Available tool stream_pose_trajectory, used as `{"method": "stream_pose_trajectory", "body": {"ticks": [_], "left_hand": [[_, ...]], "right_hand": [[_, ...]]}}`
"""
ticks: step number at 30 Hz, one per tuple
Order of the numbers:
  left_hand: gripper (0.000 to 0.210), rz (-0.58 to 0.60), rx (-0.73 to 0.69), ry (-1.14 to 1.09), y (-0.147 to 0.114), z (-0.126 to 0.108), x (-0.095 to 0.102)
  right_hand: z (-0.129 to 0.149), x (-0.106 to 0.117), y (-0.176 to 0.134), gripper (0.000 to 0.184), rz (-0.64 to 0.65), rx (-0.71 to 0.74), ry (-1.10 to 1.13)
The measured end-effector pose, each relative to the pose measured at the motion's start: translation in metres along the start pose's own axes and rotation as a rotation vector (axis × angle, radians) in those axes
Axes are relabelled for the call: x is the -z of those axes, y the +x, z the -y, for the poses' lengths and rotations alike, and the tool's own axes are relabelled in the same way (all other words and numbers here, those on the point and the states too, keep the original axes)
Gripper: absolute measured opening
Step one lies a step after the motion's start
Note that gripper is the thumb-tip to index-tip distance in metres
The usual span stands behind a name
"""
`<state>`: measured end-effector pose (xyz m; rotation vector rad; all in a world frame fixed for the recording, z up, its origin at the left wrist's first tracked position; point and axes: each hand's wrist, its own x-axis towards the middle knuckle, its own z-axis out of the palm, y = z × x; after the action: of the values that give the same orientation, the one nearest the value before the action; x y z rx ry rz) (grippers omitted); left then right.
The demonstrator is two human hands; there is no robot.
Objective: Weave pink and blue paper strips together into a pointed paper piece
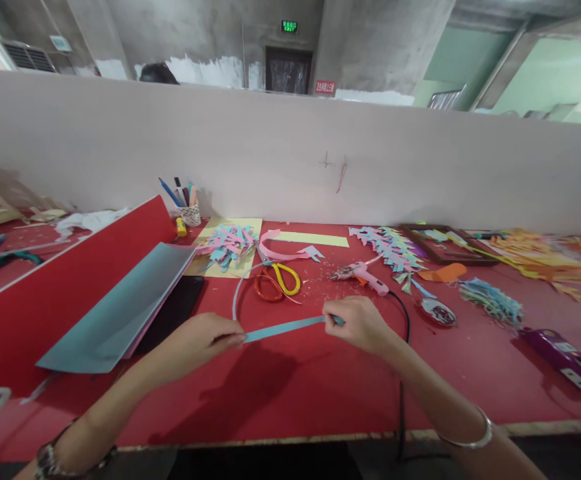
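A narrow blue paper strip (285, 327) is stretched between my two hands just above the red table (295, 393). My left hand (205, 337) pinches its left end, and my right hand (360, 323) pinches its right end. From the left end the strip curves up in a thin arc toward the scissors. Two pairs of scissors, one with yellow handles (285, 277) and one with orange handles (268, 288), lie just beyond the strip. A pink glue gun (363, 273) lies behind my right hand, its black cord running past my wrist.
Blue and pink paper sheets (115, 310) lie on a red board at left. Cut pink and blue paper fringes (228, 245) rest on yellow paper. More fringes (390, 247), a pen cup (188, 212), a purple device (570, 360) and a grey partition wall (290, 153) surround the work spot.
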<state>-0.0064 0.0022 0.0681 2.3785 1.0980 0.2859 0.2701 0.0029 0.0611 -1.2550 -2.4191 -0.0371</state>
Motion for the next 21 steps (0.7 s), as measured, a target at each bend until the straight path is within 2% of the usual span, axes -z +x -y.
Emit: {"method": "stream_pose_trajectory", "body": {"ticks": [3,6,8,10,13,16,19,21], "left_hand": [[0.038,0.031,0.021,0.046,-0.007,0.006,0.000],[0.036,0.062,0.038,0.090,-0.009,0.007,0.000],[0.036,0.077,0.039,0.116,-0.008,0.003,-0.001],[0.035,0.090,0.019,0.136,-0.004,-0.003,-0.003],[0.034,0.089,-0.013,0.152,0.001,-0.014,-0.006],[0.035,0.060,-0.019,0.137,0.003,-0.016,-0.006],[0.035,0.011,-0.007,0.064,-0.005,-0.003,0.003],[0.035,-0.033,0.069,0.020,-0.014,0.012,0.010]], "right_hand": [[-0.014,0.004,-0.011,0.015,-0.006,-0.105,-0.063],[-0.016,0.009,-0.013,0.018,-0.092,-0.180,-0.121],[-0.005,0.011,-0.009,0.020,-0.175,-0.144,-0.082],[0.015,0.011,-0.002,0.020,-0.208,-0.032,0.015],[0.047,0.007,0.011,0.020,-0.005,0.129,0.105],[0.061,0.004,0.018,0.020,0.186,0.166,0.116],[0.053,0.004,0.015,0.022,0.207,0.080,0.159],[0.040,0.006,0.008,0.021,0.187,0.010,0.195]]}}
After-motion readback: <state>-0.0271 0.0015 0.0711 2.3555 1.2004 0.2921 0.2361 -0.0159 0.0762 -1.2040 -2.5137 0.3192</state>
